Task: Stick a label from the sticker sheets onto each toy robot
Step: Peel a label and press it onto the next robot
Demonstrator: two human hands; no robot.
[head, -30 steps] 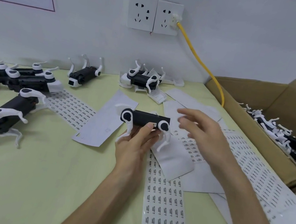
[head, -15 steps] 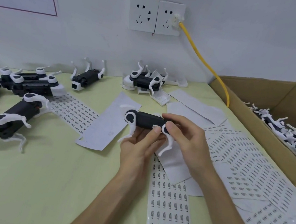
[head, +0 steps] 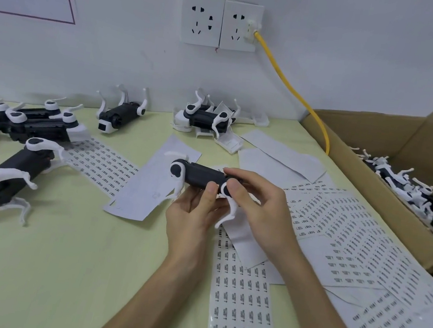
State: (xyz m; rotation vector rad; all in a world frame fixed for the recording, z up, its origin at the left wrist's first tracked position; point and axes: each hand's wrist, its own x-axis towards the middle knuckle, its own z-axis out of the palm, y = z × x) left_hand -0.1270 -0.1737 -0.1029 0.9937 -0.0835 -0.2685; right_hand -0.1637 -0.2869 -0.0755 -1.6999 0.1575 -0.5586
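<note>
Moved in from open air a second ago and now pinching: fingertips (head: 235,188) of the right hand (head: 258,215), curled on the right end of a small black plastic toy robot with white legs (head: 199,176). Gripped from below by the left hand (head: 190,219), thumb up on the near side. Held level above the middle of the pale green tabletop (head: 40,264), over white paper sticker sheets printed with rows of small black labels (head: 242,302). Farther out: more black-and-white toy robots (head: 18,165) along the left and far edges, and an open brown cardboard box (head: 373,198) at the right edge.
</note>
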